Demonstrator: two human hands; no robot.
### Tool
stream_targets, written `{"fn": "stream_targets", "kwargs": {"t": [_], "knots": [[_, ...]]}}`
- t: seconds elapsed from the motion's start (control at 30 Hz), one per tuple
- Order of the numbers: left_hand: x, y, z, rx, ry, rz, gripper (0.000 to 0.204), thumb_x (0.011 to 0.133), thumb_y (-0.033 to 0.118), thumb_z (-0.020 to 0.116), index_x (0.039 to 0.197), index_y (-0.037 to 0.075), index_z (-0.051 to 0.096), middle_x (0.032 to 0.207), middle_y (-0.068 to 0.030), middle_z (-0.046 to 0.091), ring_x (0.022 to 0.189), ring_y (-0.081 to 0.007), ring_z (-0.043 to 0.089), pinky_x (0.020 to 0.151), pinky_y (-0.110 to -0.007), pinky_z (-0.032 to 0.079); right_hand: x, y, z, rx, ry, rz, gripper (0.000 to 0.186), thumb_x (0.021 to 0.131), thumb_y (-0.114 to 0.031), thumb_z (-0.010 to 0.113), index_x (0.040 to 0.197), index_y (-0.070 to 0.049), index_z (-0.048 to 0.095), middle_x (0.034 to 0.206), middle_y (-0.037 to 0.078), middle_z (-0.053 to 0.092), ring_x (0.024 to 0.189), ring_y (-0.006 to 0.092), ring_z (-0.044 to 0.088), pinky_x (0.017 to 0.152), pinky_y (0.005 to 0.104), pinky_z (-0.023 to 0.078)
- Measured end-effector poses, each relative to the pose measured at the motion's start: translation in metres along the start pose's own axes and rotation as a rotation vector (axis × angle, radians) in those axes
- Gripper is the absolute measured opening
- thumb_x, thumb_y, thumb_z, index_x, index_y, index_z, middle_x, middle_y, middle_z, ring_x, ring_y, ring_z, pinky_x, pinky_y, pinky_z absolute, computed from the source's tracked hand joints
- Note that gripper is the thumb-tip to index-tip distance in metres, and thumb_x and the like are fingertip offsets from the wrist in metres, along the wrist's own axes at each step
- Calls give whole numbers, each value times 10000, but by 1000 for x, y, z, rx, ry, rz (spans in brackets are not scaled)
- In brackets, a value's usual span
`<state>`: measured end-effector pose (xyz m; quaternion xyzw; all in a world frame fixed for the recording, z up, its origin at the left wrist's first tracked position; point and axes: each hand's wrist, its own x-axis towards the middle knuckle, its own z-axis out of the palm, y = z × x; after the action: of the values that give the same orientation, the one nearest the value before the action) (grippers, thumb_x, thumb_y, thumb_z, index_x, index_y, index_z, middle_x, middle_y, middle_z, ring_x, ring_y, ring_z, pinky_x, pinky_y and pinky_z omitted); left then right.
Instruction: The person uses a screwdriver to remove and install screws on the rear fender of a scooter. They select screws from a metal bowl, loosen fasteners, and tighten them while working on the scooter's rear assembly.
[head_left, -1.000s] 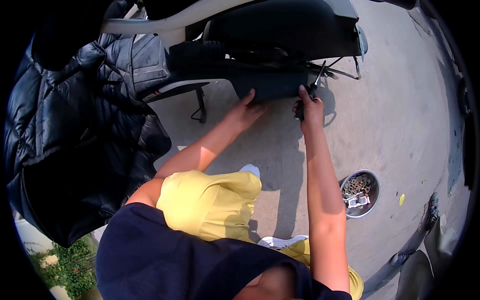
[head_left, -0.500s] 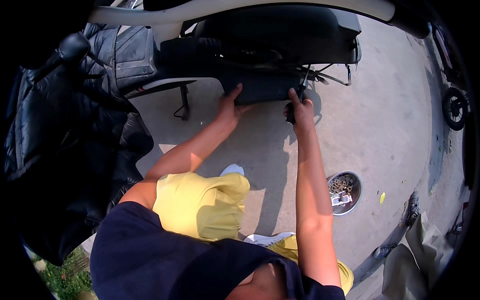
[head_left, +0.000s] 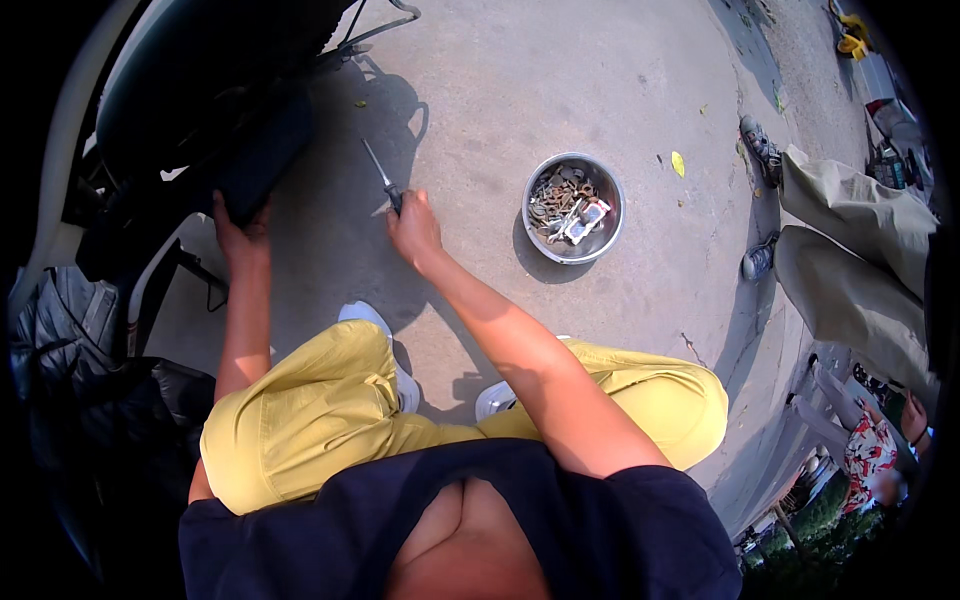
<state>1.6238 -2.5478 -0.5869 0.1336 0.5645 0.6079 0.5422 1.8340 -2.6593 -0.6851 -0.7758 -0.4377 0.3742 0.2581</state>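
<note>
In my right hand [head_left: 415, 235] is a screwdriver [head_left: 391, 190] with a dark handle, its bare metal shaft slanting up and left over the concrete. The fingers wrap round the handle, and the tip touches nothing visible. My left hand [head_left: 243, 238] grips the lower edge of a black panel [head_left: 265, 155] on a scooter-like two-wheeler, thumb on the near face and other fingers partly hidden. To the right of my right hand, a round metal bowl [head_left: 572, 261] stands on the ground. It holds rusty screws, nuts and other small metal parts [head_left: 560, 198], plus small white-and-dark pieces [head_left: 587, 221].
The two-wheeler with its pale curved tube [head_left: 60, 150] fills the left side, above a quilted black cover [head_left: 110, 410]. A person in beige trousers [head_left: 850, 210] stands at the right. Farther off is another person in patterned clothing [head_left: 868, 462]. A yellow leaf [head_left: 678, 163] lies past the bowl.
The view has swung right, so the two-wheeler now sits at the left. My right hand has come away from the panel with the screwdriver; my left hand stays on the panel.
</note>
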Motion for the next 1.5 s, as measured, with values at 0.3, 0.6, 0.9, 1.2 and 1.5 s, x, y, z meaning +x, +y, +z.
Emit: {"fn": "stream_targets", "kwargs": {"t": [0.3,0.6,0.9,1.2,1.5], "knots": [[-10,-21,-1,63,-156,-29,570,882,435,608,1286,70,437,1232,-131,529,1077,-312,571,922,-449,492,-10,32,-72,-293,-99,-271,319,779,-143,668,1055,-11,578,1038,182,530,970,378,561,806,466,468],[-66,-124,22,1414,-1443,556,659,794,171,681,1386,114,398,1432,-97,395,1297,-291,394,1073,-443,312,43,122,-256,-375,-69,-44,201,837,-157,575,931,1,657,911,237,640,889,390,617,782,452,481],[-39,-187,112,1636,-1731,714,374,746,68,666,1107,89,569,1053,-81,535,1075,-284,489,906,-405,414,-17,149,-265,-456,-36,1,168,792,-53,601,949,-17,647,945,207,636,882,368,621,760,434,492],[-109,-226,82,1271,-1991,690,331,733,87,645,1062,94,608,1021,-88,543,1035,-280,509,892,-391,412,-42,105,-223,-555,32,-271,194,837,-179,603,928,-8,609,931,160,584,882,346,583,749,448,484],[-111,-192,67,973,-1654,321,391,686,21,699,1066,65,620,1017,-104,584,1003,-287,560,875,-376,453,-51,58,-153,-270,-368,-21,623,838,-316,639,1276,47,384,922,273,637,885,407,633,748,468,505]]}}
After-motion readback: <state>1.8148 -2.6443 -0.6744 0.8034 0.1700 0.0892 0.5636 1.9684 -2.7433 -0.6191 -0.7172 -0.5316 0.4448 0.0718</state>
